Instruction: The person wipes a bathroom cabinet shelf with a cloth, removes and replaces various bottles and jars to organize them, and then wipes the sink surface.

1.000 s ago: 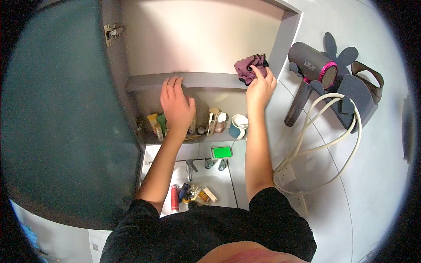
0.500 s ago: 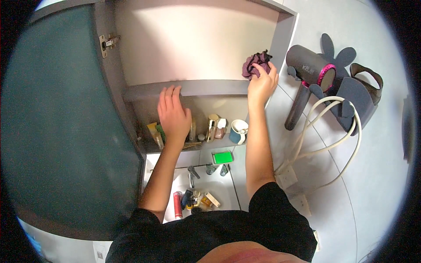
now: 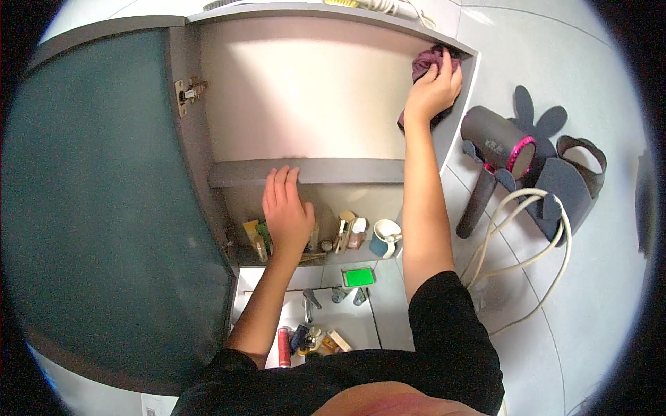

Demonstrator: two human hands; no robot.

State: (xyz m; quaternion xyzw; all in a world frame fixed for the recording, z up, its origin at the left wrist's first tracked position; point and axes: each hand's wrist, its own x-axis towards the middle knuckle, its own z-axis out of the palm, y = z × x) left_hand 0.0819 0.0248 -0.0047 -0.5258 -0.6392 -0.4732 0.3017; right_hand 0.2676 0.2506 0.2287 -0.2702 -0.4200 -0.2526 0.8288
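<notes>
1. Since half a second ago: right hand (image 3: 433, 87) has climbed from the shelf's right end to the cabinet's upper right inner corner, taking the purple cloth (image 3: 429, 61) with it. Left hand (image 3: 286, 213) sits lower, its fingertips now at the shelf edge.
2. Right hand: fingers curled over the cloth, pressing it against the cabinet's right wall, upper right of centre in the frame. Cloth bunched; one seen.
3. Left hand: flat and open, fingers together, holding nothing. Fingertips touch the front edge of the grey shelf (image 3: 347, 170), centre frame.
4. One mirrored cabinet door (image 3: 104, 208) swung open, filling the left of the frame; one hinge (image 3: 189, 90) visible at its upper edge.
5. Lower shelf, just beside the left hand: a row of small bottles (image 3: 350, 232), count unclear, and one blue-and-white cup (image 3: 383, 239).
6. Right of frame on the tiled wall: one grey hair dryer (image 3: 494, 156) with a pink ring, in one dark wall holder (image 3: 555, 173); one white cord (image 3: 534, 243) looping below.
7. Bottom centre: one white sink (image 3: 347, 322), one tap (image 3: 310, 299), one green block (image 3: 359, 277) at the rim, several tubes in the basin.
</notes>
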